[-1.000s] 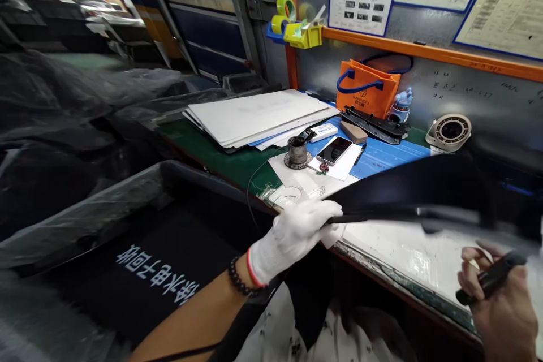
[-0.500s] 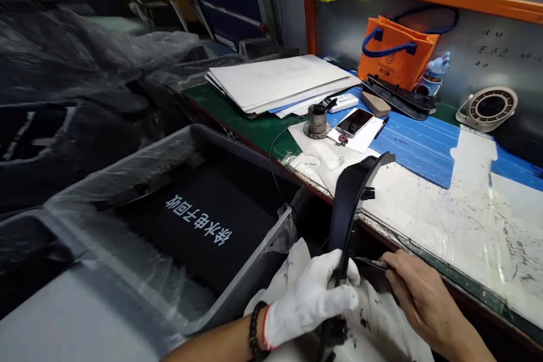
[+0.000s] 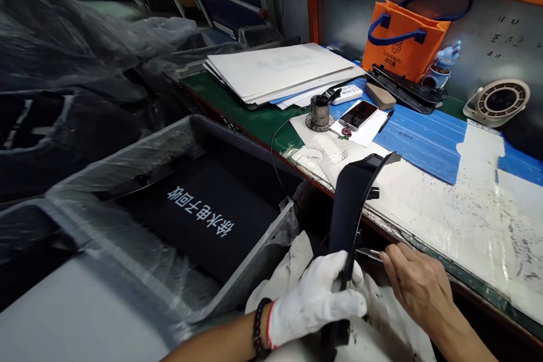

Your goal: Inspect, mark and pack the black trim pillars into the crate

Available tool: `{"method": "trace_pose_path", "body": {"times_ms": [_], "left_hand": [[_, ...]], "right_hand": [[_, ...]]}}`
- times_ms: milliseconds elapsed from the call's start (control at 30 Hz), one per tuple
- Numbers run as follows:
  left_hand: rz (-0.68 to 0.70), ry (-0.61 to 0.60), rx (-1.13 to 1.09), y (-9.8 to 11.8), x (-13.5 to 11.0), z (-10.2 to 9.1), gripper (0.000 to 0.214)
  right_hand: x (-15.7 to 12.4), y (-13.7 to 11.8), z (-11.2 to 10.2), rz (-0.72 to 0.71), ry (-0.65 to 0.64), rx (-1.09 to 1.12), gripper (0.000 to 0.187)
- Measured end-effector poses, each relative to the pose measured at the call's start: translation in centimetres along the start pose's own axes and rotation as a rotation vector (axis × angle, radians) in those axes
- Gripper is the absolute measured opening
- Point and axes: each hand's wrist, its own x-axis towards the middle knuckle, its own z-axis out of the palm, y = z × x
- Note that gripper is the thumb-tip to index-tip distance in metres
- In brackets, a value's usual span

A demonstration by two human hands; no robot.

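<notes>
My left hand (image 3: pixel 318 297), in a white glove, is closed around a long curved black plastic part (image 3: pixel 348 203). The part stands roughly upright, its upper end above the bench edge and its lower end over a light, stained cloth (image 3: pixel 384 317) below me. Bare, my right hand (image 3: pixel 418 283) grips a small knife (image 3: pixel 370 253), its handle mostly hidden in the fingers. The blade points left, with its tip at or very near the part's right edge, just above my gloved fingers; contact is hard to make out.
Left of me stands a grey plastic-lined bin (image 3: pixel 237 300) with a black sheet (image 3: pixel 190 209) inside. The workbench (image 3: pixel 424 198) edge runs along the right. On it are a metal pot (image 3: pixel 320 113), a phone (image 3: pixel 358 115), stacked white sheets (image 3: pixel 275 70), an orange bag (image 3: pixel 403 39) and a fan (image 3: pixel 500 100).
My right hand and the knife have risen slightly, the blade now higher along the black part's edge. My left hand keeps its grip. The camera view has tilted down a little.
</notes>
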Motion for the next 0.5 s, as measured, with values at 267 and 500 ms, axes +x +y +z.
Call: {"method": "trace_pose_path", "body": {"times_ms": [267, 500], "left_hand": [[-0.048, -0.008, -0.006, -0.1, -0.2, 0.3, 0.035], [-0.129, -0.004, 0.007, 0.9, -0.3, 0.1, 0.038]], "right_hand": [[-1.2, -0.7, -0.2, -0.010, -0.077, 0.046, 0.043], [-2.0, -1.1, 0.9, 0.053, 0.014, 0.197, 0.041]]}}
